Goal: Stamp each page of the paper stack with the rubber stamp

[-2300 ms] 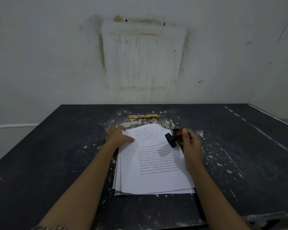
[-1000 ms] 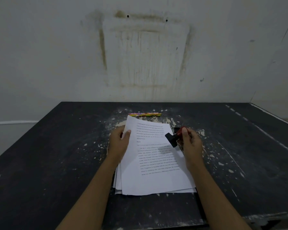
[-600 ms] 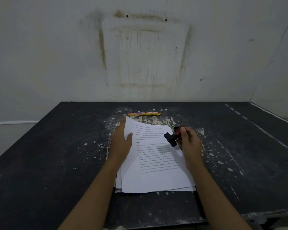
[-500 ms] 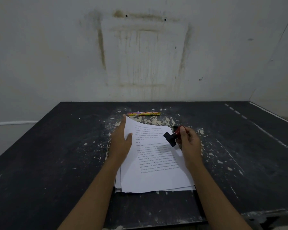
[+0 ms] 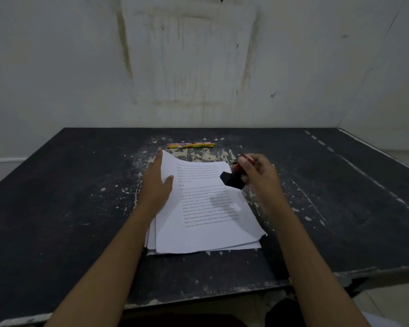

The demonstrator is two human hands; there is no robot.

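Paper stack (image 5: pixel 151 243) lies at mid-surface, sheets slightly fanned at the near & left edges, on the dark, paint-chipped surface (image 5: pixel 69 208). Top page (image 5: pixel 206 237) is printed w/ text, its far-left corner lifted & curled up off the rest. Left grip (image 5: pixel 155 185) is at that left edge of the page: thumb on top of the sheet, fingers running straight along behind the raised edge, so the page is pinched between them; fingertip reaches past the far corner. Right grip (image 5: pixel 257 175) is closed round the rubber stamp (image 5: pixel 232 179), fingers curled on its red handle, black base sticking out to the left of the knuckles. Stamp is held tilted, base facing down & left, over the far-right part of the top page, just beside the stack's right edge. It looks raised off the paper: a soft shadow falls on the text lines nearer the person, apart from the base. The two grips sit on opposite sides of the page, w/ the upper block of text between them. Two colourful pencils (image 5: pixel 190 145) lie side by side on the surface just beyond the stack, parallel to its far edge. A stained pale wall (image 5: pixel 57 67) is behind.
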